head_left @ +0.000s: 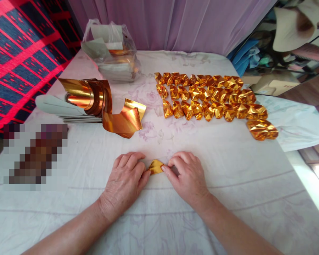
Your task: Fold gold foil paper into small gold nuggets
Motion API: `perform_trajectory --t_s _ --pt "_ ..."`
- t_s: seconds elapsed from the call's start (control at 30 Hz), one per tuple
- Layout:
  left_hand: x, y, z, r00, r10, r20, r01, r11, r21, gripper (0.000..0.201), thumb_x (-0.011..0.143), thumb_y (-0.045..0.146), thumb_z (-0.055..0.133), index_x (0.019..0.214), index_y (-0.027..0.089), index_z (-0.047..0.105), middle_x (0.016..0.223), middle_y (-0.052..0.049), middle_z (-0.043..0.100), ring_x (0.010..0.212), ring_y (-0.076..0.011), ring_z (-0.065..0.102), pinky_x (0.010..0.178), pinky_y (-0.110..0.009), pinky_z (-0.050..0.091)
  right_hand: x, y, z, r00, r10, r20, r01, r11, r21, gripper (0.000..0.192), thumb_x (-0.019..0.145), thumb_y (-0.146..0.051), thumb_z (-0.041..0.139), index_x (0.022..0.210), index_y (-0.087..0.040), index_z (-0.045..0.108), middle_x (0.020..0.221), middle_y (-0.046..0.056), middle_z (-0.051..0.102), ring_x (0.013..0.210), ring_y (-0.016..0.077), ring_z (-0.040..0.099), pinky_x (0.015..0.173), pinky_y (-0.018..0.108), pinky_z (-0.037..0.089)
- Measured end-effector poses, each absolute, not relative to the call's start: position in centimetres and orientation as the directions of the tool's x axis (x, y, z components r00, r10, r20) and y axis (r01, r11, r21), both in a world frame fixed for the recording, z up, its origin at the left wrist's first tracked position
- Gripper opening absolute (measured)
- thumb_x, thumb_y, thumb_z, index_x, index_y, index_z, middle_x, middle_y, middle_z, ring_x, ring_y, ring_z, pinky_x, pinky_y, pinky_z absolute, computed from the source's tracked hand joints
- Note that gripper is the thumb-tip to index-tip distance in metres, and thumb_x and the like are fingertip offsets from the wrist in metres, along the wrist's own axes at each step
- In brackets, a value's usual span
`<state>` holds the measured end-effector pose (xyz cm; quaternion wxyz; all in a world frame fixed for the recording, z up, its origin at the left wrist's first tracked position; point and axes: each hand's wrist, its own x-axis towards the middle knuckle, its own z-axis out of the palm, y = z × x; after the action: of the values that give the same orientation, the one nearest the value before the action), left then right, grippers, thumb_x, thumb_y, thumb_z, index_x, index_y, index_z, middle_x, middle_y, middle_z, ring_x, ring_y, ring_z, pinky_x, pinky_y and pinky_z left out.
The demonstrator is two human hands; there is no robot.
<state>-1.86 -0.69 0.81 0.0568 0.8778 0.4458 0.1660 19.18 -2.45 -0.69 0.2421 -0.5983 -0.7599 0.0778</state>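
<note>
Closest to the person, two bare forearms come in from the 6 o'clock side and meet over the white flowered cloth (pixel 228 198) that covers the tabletop. The left hand (pixel 124 182) lies knuckles up, fingers curled, its thumb tip pressed against the left edge of a small piece of gold foil paper (pixel 156 166). The right hand (pixel 187 177) mirrors it, pinching the right edge of the same piece between thumb and forefinger. So both hands are closed narrow on that one scrap, which sits on the cloth exactly between them.

The scrap is shiny yellow-gold, creased, folded into a small wedge with a pointed top corner; only its middle shows, the ends hidden under the fingertips.

Further out, at about 10 o'clock from the hands, curled sheets of coppery gold foil (pixel 122 120) lie loose beside a roll of the same foil (pixel 82 95), which rests on a stack of pale sheets (pixel 58 108). At 1 o'clock, well apart from the hands, rows of finished folded gold pieces (pixel 207 95) are packed touching one another, with one larger lump at the right end. Farthest off, at 11 o'clock, a clear plastic bag (pixel 111 49) holds more sheets, against a lilac curtain (pixel 175 21).
</note>
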Motion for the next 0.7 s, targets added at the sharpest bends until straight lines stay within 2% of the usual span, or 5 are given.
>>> perform_trajectory --t_s 0.2,0.3,0.43,0.57,0.7 --pt "-1.87 -0.76 0.72 0.537 0.809 0.24 0.763 -0.587 0.27 0.018 0.093 0.025 0.055 0.078 0.018 0.061 0.111 -0.012 0.065 0.104 -0.0283 0.057 0.086 -0.046 0.047 19.17 -2.4 -0.72 -0.165 0.945 0.281 0.867 0.275 -0.416 0.018 0.09 -0.03 0.063 0.074 -0.022 0.059 0.081 0.002 0.061 0.081 0.0198 0.054 0.072 0.034 0.036" --pt "-1.88 -0.81 0.56 0.553 0.784 0.282 0.74 -0.618 0.266 0.012 0.094 0.022 0.054 0.096 0.019 0.066 0.115 -0.011 0.064 0.107 -0.0275 0.056 0.091 -0.046 0.045 19.22 -2.37 -0.75 -0.169 0.945 0.279 0.866 0.278 -0.415 0.018 0.09 -0.03 0.063 0.075 -0.022 0.059 0.081 0.003 0.061 0.081 0.02 0.054 0.072 0.034 0.035" --pt "-1.97 -0.84 0.19 0.607 0.733 0.305 0.677 -0.679 0.284 0.026 0.095 0.017 0.056 0.116 0.029 0.066 0.117 -0.004 0.067 0.109 -0.0252 0.056 0.097 -0.046 0.04 19.31 -2.33 -0.78 -0.177 0.942 0.284 0.858 0.289 -0.424 0.017 0.09 -0.029 0.064 0.076 -0.022 0.059 0.082 0.002 0.061 0.082 0.0201 0.054 0.072 0.034 0.035" --pt "-2.04 -0.85 -0.01 0.613 0.739 0.28 0.659 -0.674 0.333 0.03 0.094 0.016 0.059 0.119 0.031 0.066 0.116 0.001 0.071 0.108 -0.024 0.056 0.098 -0.045 0.037 19.39 -2.3 -0.81 -0.181 0.941 0.286 0.849 0.296 -0.437 0.012 0.091 -0.027 0.063 0.08 -0.022 0.061 0.084 0.002 0.063 0.083 0.0197 0.055 0.072 0.033 0.035" --pt "-2.05 -0.87 0.05 0.608 0.738 0.293 0.665 -0.675 0.319 0.031 0.094 0.014 0.056 0.118 0.03 0.067 0.118 0.001 0.072 0.111 -0.0248 0.056 0.1 -0.045 0.037 19.49 -2.27 -0.84 -0.185 0.942 0.281 0.844 0.298 -0.446 0.012 0.091 -0.026 0.062 0.08 -0.022 0.062 0.085 0.002 0.063 0.083 0.0198 0.056 0.072 0.033 0.035"
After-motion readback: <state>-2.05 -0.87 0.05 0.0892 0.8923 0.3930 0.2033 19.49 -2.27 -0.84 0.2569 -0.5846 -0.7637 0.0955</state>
